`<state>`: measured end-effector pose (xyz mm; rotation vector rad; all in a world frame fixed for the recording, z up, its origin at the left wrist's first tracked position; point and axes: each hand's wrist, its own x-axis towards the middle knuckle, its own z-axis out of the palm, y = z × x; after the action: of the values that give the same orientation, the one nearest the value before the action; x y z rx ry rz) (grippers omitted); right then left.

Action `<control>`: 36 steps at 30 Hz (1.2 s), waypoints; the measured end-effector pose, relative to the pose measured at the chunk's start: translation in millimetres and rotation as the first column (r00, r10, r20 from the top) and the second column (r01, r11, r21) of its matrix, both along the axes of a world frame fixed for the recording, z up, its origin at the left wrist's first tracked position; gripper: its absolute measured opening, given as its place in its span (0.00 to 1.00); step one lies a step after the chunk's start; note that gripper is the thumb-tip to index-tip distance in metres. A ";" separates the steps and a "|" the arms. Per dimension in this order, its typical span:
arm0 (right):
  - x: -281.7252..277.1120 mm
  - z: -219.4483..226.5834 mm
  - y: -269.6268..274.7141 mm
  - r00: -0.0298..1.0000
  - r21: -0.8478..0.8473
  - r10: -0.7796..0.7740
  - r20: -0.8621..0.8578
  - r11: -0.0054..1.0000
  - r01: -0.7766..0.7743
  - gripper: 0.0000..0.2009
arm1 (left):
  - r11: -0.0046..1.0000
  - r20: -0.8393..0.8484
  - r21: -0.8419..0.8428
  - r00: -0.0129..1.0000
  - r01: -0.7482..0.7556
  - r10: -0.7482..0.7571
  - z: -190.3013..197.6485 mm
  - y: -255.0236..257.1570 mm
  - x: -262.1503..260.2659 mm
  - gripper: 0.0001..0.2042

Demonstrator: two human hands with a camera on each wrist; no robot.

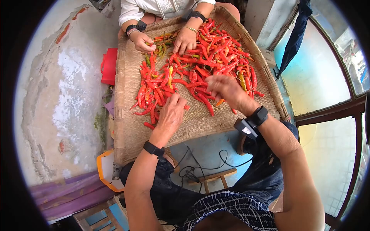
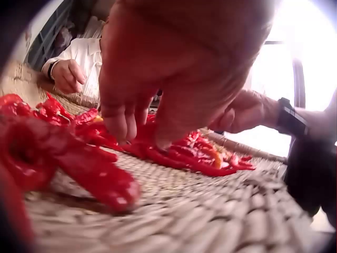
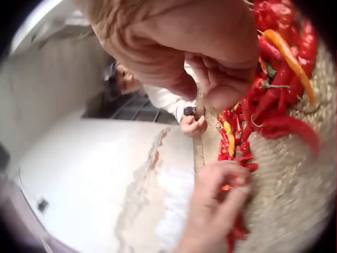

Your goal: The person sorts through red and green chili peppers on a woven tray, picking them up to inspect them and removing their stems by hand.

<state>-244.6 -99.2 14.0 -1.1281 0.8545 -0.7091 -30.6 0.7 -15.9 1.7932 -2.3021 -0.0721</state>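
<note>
Two hands sorting red chillies on a woven tray

The left hand (image 1: pixel 170 113) rests fingers-down on the chillies (image 1: pixel 192 65) spread across the woven tray (image 1: pixel 127 127), seemingly pinching one. The right hand (image 1: pixel 227 90) hovers over the pile, fingers curled, grip unclear. Another person's hands (image 1: pixel 185 38) work at the far edge.

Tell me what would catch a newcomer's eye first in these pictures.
The heap of red chillies spread over the big woven tray in the middle draws the eye at once. At its near edge the left hand and the right hand reach into the heap, and at the far edge another person's hands pick through it too.
</note>
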 end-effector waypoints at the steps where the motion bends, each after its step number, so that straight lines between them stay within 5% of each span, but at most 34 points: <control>1: 4.9 2.7 8.6 0.963 -0.168 0.149 -0.223 0.968 -0.189 0.13 | 0.998 -0.210 -0.059 0.978 -0.001 -0.012 9.9 1.1 -8.2 0.07; 2: 9.9 -7.3 11.2 0.906 -0.482 0.119 -0.407 0.814 -0.323 0.18 | 0.993 -0.408 -0.116 0.912 -0.014 -0.035 19.0 1.9 -15.3 0.06; 3: 13.9 -12.4 16.4 0.907 -0.482 0.121 -0.404 0.814 -0.323 0.18 | 0.993 -0.406 -0.115 0.913 -0.016 -0.032 24.8 3.3 -20.1 0.06; 5: 19.7 -19.8 27.8 0.933 -0.833 -0.003 -0.361 0.451 -0.321 0.19 | 0.995 -0.644 -0.079 0.765 -0.064 -0.002 35.0 8.2 -28.6 0.07; 6: 20.9 -15.6 32.3 0.916 -0.729 0.083 -0.393 0.579 -0.365 0.16 | 0.997 -0.736 -0.051 0.677 -0.061 0.004 41.2 11.9 -33.5 0.06; 9: 18.9 -19.2 32.6 0.839 -0.685 0.135 -0.527 0.516 -0.514 0.11 | 0.999 -0.851 0.042 0.524 -0.012 0.042 28.7 14.9 -28.2 0.07; 11: 19.9 -19.6 34.5 0.860 -0.668 0.208 -0.465 0.556 -0.496 0.07 | 0.996 -0.901 0.086 0.427 0.003 0.077 23.1 12.9 -21.2 0.07; 13: 19.7 -6.8 37.4 0.828 -0.484 0.298 -0.475 0.697 -0.529 0.06 | 0.986 -0.932 0.169 0.326 -0.005 0.161 29.6 8.7 -11.5 0.09; 15: 18.5 -4.9 33.1 0.845 -0.450 0.331 -0.421 0.733 -0.511 0.06 | 0.979 -0.788 0.179 0.582 -0.099 0.203 40.8 5.5 7.7 0.15; 17: 14.7 -1.8 21.2 0.832 -0.368 0.332 -0.445 0.779 -0.507 0.06 | 0.985 -0.448 0.067 0.878 -0.157 0.170 46.0 6.2 32.2 0.17; 18: 11.9 -1.0 15.4 0.868 -0.323 0.321 -0.380 0.833 -0.449 0.06 | 0.986 -0.448 0.068 0.878 -0.153 0.167 44.2 8.7 41.7 0.17; 19: 7.5 0.9 6.8 0.868 -0.322 0.318 -0.381 0.835 -0.447 0.06 | 0.972 -0.119 0.063 0.965 -0.226 0.232 39.6 10.9 49.7 0.18; 20: 2.7 3.8 -2.9 0.911 -0.405 0.220 -0.349 0.841 -0.359 0.07 | 0.956 0.223 0.031 0.934 -0.292 0.278 34.9 11.9 54.2 0.18; 21: -1.4 7.2 -11.4 0.944 -0.484 0.123 -0.307 0.833 -0.266 0.08 | 0.957 0.223 0.030 0.935 -0.289 0.275 33.4 11.8 55.3 0.18; 23: -8.7 14.4 -23.8 0.999 -0.274 -0.034 0.019 0.961 0.038 0.09 | 0.910 0.356 0.151 0.880 -0.386 0.314 31.9 9.9 54.9 0.18; 24: -13.6 15.2 -30.5 0.983 -0.163 -0.096 0.155 0.979 0.121 0.11 | 0.912 0.357 0.151 0.881 -0.381 0.309 30.6 8.6 52.7 0.18; 28: -11.6 4.5 -24.1 0.974 -0.010 -0.214 0.079 0.977 0.215 0.11 | 0.884 0.305 0.172 0.877 -0.434 0.371 13.0 1.1 51.9 0.16; 30: -7.1 6.2 -13.0 0.997 -0.166 -0.034 -0.063 0.986 0.023 0.09 | 0.885 0.277 0.179 0.885 -0.430 0.374 6.1 -1.9 55.1 0.14; 32: 0.8 3.2 -2.6 0.987 -0.251 0.027 -0.156 0.966 -0.066 0.08 | 0.926 0.070 0.235 0.955 -0.297 0.289 4.4 -2.9 55.7 0.11; 34: 10.6 -8.4 5.0 0.935 -0.619 0.173 -0.309 0.710 -0.336 0.08 | 0.956 -0.019 0.192 0.973 -0.222 0.230 13.4 -0.8 44.0 0.10; 36: 11.6 -6.4 16.9 0.901 -0.527 0.217 -0.377 0.749 -0.401 0.09 | 0.989 -0.196 0.102 0.972 -0.109 0.128 21.1 0.5 30.7 0.09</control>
<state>-233.0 -82.3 7.6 -1.9424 0.6663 -0.5393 0.1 1.2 5.2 1.8676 -2.0775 -0.3286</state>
